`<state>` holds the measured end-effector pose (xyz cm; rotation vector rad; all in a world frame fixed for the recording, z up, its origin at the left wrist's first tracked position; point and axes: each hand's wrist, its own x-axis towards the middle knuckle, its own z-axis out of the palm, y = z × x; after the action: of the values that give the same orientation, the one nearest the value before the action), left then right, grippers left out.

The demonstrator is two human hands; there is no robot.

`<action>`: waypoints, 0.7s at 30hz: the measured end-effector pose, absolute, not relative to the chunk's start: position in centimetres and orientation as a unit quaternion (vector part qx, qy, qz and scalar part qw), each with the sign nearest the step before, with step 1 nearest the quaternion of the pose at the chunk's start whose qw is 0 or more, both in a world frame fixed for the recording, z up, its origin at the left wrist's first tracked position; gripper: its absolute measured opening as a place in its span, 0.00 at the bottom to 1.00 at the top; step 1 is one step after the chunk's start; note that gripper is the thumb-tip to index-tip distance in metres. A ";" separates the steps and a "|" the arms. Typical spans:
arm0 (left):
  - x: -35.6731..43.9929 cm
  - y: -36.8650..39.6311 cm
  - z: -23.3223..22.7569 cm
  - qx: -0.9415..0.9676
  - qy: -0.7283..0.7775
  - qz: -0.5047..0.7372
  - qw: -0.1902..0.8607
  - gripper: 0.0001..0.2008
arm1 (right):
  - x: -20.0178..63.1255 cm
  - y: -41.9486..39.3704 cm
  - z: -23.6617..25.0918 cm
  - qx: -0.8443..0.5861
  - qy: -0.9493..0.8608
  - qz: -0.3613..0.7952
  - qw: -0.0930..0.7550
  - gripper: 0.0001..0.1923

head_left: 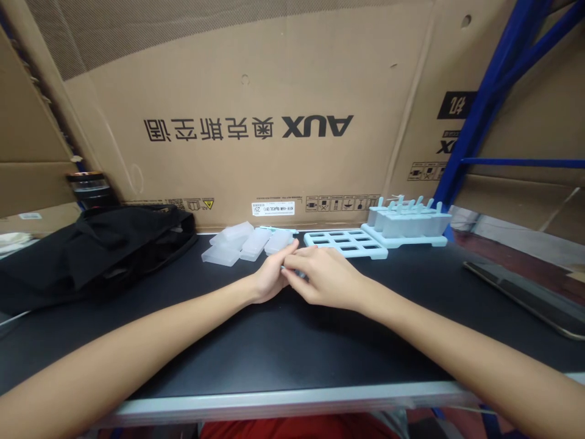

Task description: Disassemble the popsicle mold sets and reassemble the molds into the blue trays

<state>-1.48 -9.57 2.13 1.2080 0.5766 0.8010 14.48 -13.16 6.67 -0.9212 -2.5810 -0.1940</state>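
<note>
Left hand (272, 275): far middle of the tabletop (283, 353), meeting the right; grip cannot be told.
Right hand (326, 274): fingers pinched narrow on a small light-blue piece (302, 275), mostly hidden between the hands.
Translucent moulds (255, 244): loose group just beyond and left of the hands, the leftmost overlapping.
Thin light-blue pieces (278, 230): lying behind the moulds.
Slotted frame (382, 252): light blue, flat, far side, right of the moulds.
Filled stand (406, 225): upright moulds with light-blue stick tops, right of the frame.
Dark flat device (525, 299): far right.
Black fabric item (100, 250): left.
Dark cylindrical container (92, 190): far left, behind the fabric.
Cardboard (247, 164): printed, standing along the far edge.
</note>
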 end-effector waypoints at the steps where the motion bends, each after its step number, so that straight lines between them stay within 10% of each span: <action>1: -1.4 -9.6 2.1 0.546 0.254 0.365 0.710 0.29 | 14.5 -13.0 6.7 -0.335 -0.918 -0.054 0.206 0.10; 14: -1.3 -10.4 2.3 0.641 0.229 0.368 0.633 0.32 | 15.5 -11.0 7.2 -0.314 -0.813 0.151 0.467 0.15; 21: -1.1 -10.5 2.5 0.670 0.232 0.383 0.592 0.13 | 16.7 -10.4 7.6 -0.316 -0.773 0.206 0.510 0.17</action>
<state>-1.09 -10.54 2.48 1.5582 0.5392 0.8901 16.69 -10.41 7.60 -0.7622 -1.8618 0.4966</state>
